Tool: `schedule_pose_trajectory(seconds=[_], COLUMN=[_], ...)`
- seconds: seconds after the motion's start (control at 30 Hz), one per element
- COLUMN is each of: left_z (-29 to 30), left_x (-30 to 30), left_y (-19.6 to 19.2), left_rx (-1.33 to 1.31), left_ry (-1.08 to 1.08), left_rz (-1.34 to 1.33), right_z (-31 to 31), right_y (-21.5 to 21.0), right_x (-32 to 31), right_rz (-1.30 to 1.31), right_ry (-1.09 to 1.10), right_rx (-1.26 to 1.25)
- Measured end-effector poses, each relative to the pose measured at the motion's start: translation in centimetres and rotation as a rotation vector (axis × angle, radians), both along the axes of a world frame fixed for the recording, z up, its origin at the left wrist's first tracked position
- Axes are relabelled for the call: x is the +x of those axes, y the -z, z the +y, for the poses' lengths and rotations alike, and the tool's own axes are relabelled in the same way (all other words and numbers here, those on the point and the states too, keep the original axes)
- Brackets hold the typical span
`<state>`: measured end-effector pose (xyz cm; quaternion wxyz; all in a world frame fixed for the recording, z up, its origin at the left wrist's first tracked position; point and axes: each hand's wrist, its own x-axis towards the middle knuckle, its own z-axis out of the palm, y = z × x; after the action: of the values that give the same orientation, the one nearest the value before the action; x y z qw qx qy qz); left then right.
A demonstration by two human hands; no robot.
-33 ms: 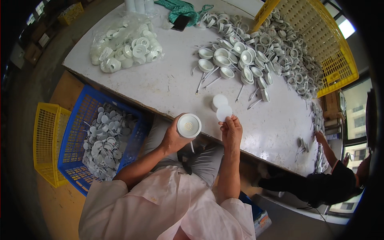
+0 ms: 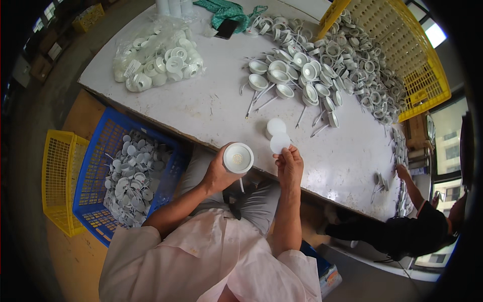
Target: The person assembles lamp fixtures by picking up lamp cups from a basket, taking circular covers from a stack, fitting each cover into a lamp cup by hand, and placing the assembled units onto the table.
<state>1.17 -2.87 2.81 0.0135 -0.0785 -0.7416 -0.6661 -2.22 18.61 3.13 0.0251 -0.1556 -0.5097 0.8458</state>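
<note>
My left hand (image 2: 216, 173) holds a white round lamp housing (image 2: 238, 157) with its open face up, just in front of the table's near edge. A thin wire hangs below the housing. My right hand (image 2: 290, 166) pinches a thin white disc (image 2: 279, 143) by its lower rim, right beside the housing and apart from it. A short stack of the same white discs (image 2: 275, 126) lies on the white table (image 2: 211, 105) just beyond the held disc. Farther back lies a pile of white housings with spring clips (image 2: 302, 75).
A blue crate (image 2: 90, 201) with several white pieces stands at my left, with a yellow crate (image 2: 58, 176) beside it. On the table are a bag of white parts (image 2: 158, 60), a black phone (image 2: 226, 28) and a tilted yellow crate (image 2: 402, 50). Another person (image 2: 427, 226) works at the right.
</note>
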Motion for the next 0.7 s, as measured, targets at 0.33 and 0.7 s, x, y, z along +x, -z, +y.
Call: schedule_pose_trajectory(seconds=[0.33,0.7], left_z=[0.4,0.4], left_x=[-0.4,-0.3], left_y=[0.5,0.0], left_rx=[-0.005,-0.062], left_ry=[0.087,0.058], left_rz=[-0.003,-0.005], right_z=[-1.9,-3.6], right_y=[0.1,0.7], right_x=[2.4,3.3], right_rz=[-0.035,-0.083], right_ry=[-0.050,-0.155], right_rx=[-0.017,0.131])
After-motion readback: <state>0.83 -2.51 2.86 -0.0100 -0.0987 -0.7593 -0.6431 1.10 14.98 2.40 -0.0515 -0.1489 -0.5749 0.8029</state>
